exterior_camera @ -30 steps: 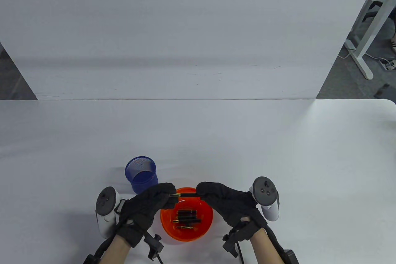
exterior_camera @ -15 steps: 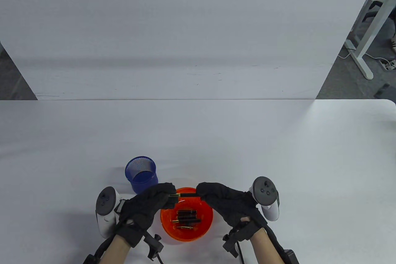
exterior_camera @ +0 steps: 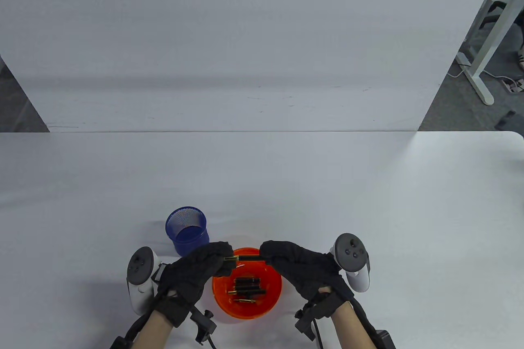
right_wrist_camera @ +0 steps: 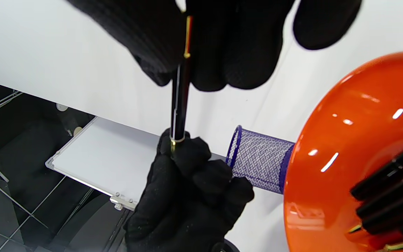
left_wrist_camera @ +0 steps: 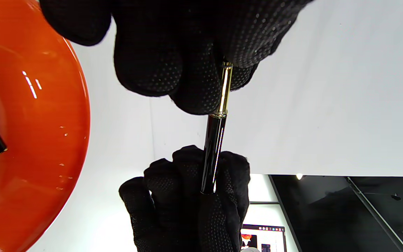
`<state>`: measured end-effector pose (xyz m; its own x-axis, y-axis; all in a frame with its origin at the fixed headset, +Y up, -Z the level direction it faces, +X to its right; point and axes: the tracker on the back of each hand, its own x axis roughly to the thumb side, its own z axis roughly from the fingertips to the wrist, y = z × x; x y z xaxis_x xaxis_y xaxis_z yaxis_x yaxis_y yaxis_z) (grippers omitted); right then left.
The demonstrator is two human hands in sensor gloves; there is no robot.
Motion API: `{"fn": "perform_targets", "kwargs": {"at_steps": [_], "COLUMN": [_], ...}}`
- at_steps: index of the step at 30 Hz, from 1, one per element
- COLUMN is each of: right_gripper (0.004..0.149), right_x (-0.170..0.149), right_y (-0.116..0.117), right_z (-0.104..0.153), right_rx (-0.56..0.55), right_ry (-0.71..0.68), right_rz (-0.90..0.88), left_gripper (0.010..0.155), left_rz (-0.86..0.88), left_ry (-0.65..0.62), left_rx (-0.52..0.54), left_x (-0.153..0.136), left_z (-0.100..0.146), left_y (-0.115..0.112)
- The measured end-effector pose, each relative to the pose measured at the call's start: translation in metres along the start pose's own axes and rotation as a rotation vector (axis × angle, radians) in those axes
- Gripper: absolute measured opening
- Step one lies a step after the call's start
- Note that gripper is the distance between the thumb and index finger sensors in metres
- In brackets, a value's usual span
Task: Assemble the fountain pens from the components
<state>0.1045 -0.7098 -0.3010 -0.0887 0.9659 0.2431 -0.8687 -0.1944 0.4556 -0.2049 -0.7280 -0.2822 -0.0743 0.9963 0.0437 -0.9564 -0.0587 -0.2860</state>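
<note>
**A:** The fountain pen (exterior_camera: 244,258), where is it, and who has it?

**B:** Between my two hands, lying level just above the far rim of the orange bowl (exterior_camera: 270,304). My left hand (exterior_camera: 192,273) pinches the gold end (left_wrist_camera: 224,89); my right hand (exterior_camera: 301,269) grips the black barrel (left_wrist_camera: 212,154). Neither hand is slack.

**A:** How will it handle?

**B:** Light and stiff, I'd judge, but glossy, so likely slippery under glove fabric. The gold part is thin; I'd hold it close to the joint and keep both pieces in one straight line, not squeeze harder.

**A:** Anything fragile?

**B:** Probably the nib, though I can't see it here. Loose black and gold pen parts (exterior_camera: 245,285) lie in the bowl on the near side, and the blue mesh pen cup (exterior_camera: 187,230) stands to the far left of it.
</note>
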Motion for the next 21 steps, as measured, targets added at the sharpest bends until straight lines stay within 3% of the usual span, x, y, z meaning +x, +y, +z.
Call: {"fn": "perform_targets", "kwargs": {"at_steps": [21], "right_gripper": [0.043], "right_x": [-0.0023], "right_y": [0.0014], "right_z": [-0.0002], "right_rx": [-0.011], "right_ry": [0.009], "right_rz": [-0.015], "left_gripper": [0.042], "left_rz": [0.0], "left_ry": [0.001], "left_rx": [-0.006], "left_x": [-0.0008], "left_z": [-0.0001], "left_y": [0.0001]}}
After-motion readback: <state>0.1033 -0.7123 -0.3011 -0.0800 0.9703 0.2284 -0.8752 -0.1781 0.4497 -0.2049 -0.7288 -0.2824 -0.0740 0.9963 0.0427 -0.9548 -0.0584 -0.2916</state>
